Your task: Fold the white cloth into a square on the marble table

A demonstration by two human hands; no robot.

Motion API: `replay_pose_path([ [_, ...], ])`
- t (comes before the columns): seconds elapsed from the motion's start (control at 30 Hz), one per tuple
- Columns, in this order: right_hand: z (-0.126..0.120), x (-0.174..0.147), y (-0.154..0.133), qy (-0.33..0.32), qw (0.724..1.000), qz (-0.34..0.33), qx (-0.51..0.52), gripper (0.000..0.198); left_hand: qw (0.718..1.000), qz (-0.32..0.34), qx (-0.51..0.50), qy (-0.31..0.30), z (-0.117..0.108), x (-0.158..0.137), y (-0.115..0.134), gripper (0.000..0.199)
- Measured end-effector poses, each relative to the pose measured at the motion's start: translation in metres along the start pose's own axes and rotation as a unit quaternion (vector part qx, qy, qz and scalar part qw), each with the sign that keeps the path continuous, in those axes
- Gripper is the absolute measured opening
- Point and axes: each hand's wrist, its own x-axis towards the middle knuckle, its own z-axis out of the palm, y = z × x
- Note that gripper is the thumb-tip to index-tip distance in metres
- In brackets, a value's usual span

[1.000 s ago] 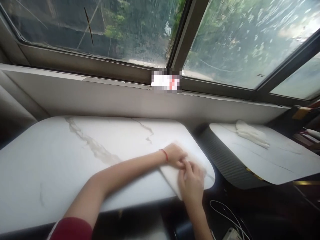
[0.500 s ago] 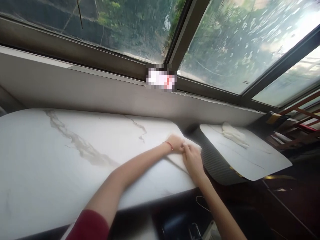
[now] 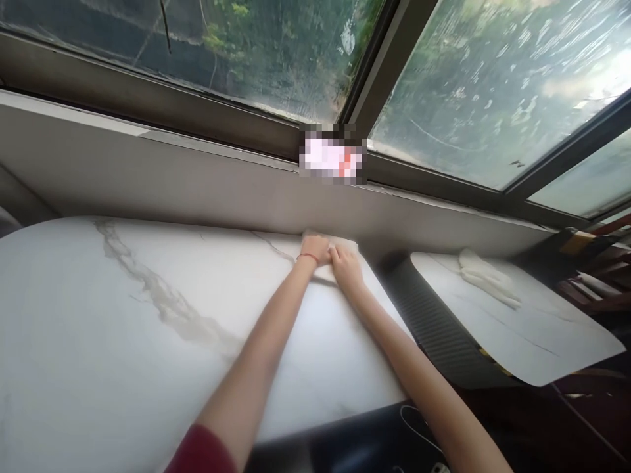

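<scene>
A pale cream cloth [image 3: 325, 274] lies on the white marble-patterned tabletop [image 3: 162, 368], close to its far right corner. My left hand [image 3: 314, 248], with a red string around the wrist, presses on the cloth with its fingers curled in. Beside it, nearly touching, my right hand [image 3: 346, 266] also grips the cloth, thumb towards the left hand. Parts of the cloth show above and below both hands; the fingertips are partly hidden.
To the right stands a second marble-patterned table [image 3: 532, 328] with a crumpled cream cloth [image 3: 488, 279] on it. Behind the tables runs a low wall [image 3: 221, 190] under framed windows [image 3: 444, 98]. A blurred-out white item [image 3: 328, 156] sits on the sill. Dark objects and a thin cord are below the near edge.
Both hands have slid the cloth away from me and to the left, from the table's right side to its far corner. My arms are stretched further out. The view has shifted slightly.
</scene>
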Motion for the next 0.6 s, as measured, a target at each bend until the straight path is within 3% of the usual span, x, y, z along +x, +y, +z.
replay_pose_path([
  [0.3, 0.023, 0.049, -0.012, 0.037, 0.993, 0.095, 0.051, 0.031, 0.998, -0.055, -0.004, 0.01, -0.003, 0.025, -0.015, 0.034],
  [0.6, 0.03, 0.057, -0.017, 0.051, 0.99, 0.117, 0.058, 0.034, 0.997, -0.077, -0.015, 0.021, 0.001, 0.033, -0.017, 0.037],
])
